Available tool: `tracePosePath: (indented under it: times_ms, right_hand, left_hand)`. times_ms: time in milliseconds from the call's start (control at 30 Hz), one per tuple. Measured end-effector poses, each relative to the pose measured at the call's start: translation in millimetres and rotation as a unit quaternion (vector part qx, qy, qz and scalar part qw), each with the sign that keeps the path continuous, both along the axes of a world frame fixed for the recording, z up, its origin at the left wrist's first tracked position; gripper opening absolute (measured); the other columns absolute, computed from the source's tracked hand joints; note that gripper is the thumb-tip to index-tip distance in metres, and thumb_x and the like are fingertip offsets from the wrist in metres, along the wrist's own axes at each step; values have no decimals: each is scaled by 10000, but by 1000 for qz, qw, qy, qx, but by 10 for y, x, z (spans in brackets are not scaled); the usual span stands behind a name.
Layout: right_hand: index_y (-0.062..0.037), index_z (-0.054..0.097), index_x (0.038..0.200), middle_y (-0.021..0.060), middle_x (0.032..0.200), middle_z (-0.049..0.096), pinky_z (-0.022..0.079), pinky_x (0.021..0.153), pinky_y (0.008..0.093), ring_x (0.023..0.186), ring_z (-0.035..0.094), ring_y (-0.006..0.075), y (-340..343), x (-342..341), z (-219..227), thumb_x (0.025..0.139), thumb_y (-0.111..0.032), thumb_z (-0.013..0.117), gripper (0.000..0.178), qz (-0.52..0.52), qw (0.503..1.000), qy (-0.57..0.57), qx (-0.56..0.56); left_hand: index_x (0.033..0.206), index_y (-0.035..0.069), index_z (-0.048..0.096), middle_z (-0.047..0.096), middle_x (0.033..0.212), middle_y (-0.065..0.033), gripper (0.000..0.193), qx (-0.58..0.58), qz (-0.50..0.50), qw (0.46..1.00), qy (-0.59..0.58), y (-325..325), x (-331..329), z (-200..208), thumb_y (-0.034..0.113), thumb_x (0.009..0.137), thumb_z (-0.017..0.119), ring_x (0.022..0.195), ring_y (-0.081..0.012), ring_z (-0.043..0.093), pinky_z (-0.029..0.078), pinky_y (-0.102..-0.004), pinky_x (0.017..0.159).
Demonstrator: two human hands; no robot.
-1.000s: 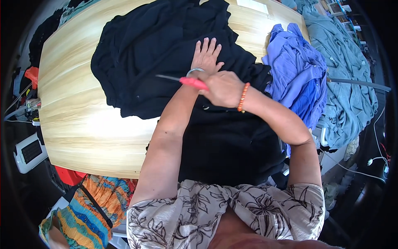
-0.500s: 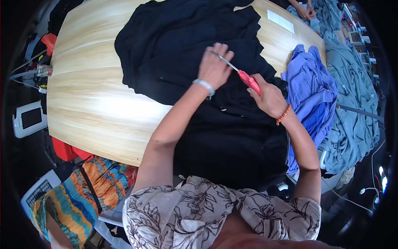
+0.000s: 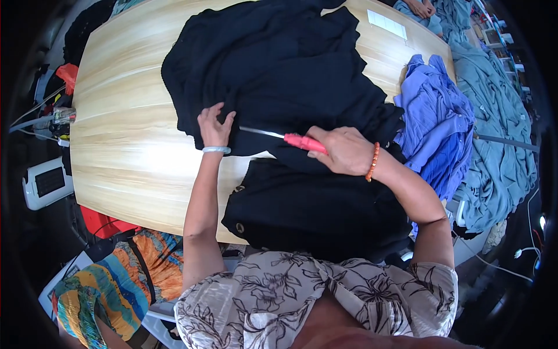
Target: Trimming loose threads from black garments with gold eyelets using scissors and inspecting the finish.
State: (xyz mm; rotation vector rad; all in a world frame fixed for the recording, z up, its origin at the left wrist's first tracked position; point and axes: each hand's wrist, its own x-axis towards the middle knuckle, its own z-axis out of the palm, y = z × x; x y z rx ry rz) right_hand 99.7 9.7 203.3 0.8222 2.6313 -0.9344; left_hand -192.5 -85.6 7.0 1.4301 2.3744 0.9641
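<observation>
A large black garment [image 3: 261, 75] lies spread and rumpled over the tabletop. Nearer to me is another black cloth part [image 3: 319, 203], with round buttons or eyelets along its left edge; whether it belongs to the same garment I cannot tell. My left hand [image 3: 214, 128] is at the garment's lower left edge, thumb and forefinger apart, with nothing visible between them. In my right hand [image 3: 349, 151] is a red-handled tool [image 3: 303, 141] with a thin metal shaft. Its tip points left, toward my left hand, over the black cloth.
The pale wooden table [image 3: 122, 128] extends to the left. Purple-blue clothing [image 3: 436, 116] and a grey-green cloth heap [image 3: 494, 128] lie on the right. Another person's hands [image 3: 421, 8] show at the far right. A person in patterned orange-blue clothing [image 3: 110, 285] sits at lower left.
Both hands have moved left and nearer to me. The red-handled tool has swung to point left. The nearer black cloth has shifted left, and a strip of tabletop shows above it.
</observation>
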Motion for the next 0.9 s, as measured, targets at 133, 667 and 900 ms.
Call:
tracePosePath:
  times_ms: [133,667,900]
  right_hand:
    - [-27,587,915,198,709,645,524,655,477,701,653,386,162,163,-220,885,-396,617,372,-96,985,0,144]
    - [-29,505,1103,202,898,655,522,758,473,895,633,412,718,-169,-965,675,-15,652,453,-84,984,34,151]
    - [-90,516,1248,225,978,654,502,793,471,914,633,404,1162,583,-389,690,-117,679,582,-264,924,26,276]
  left_hand:
    - [1149,16,621,631,1059,-197,514,-108,8,994,-30,-281,-78,238,194,708,815,1004,-378,617,494,-411,885]
    - [1018,-16,605,602,943,-96,305,149,-323,881,-313,-292,785,2224,-69,743,727,844,-164,573,448,-249,760]
    - [1092,0,619,626,1020,-45,315,215,-175,941,-196,-20,568,2363,-29,797,726,852,-95,585,472,-198,759]
